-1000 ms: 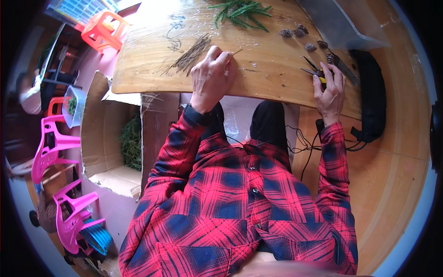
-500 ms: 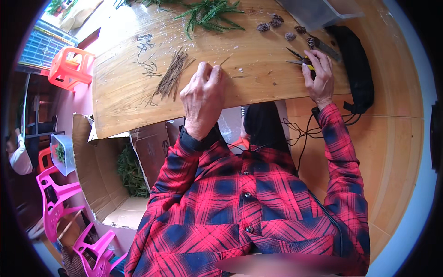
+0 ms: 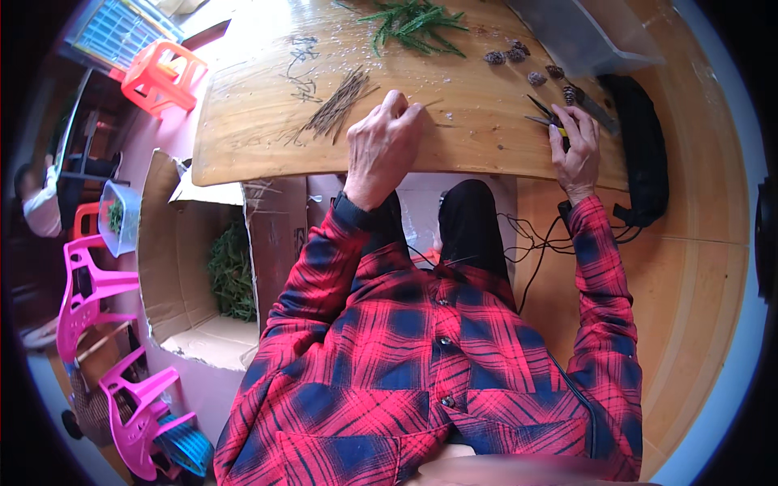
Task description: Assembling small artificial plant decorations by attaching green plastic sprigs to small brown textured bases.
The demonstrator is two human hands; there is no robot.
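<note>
My left hand (image 3: 381, 154) is closed above the front part of the wooden table, with a thin brown stick (image 3: 434, 103) poking out past its fingertips. To its left lies a loose bundle of similar thin brown sticks (image 3: 340, 105). Over at the right, my right hand (image 3: 579, 158) curls its fingers around the handles of pointed pliers (image 3: 540, 113). The two jaws point left and stand apart; a bit of yellow handle shows, the rest is under the fingers. Several pine cones (image 3: 536, 78) lie just beyond the pliers.
Green artificial sprigs (image 3: 417, 24) lie farther back on the table (image 3: 267, 154). A clear plastic bin (image 3: 604, 36) and a black pouch (image 3: 640, 154) sit at the right. Below left stands a cardboard box (image 3: 174, 267) holding greenery, near pink stools (image 3: 97, 283). Cables (image 3: 535, 239) hang beneath the table.
The view has shifted, so the table's things appear farther right. My right fingers have closed more around the pliers' handles. My left hand stays closed around the thin stick.
</note>
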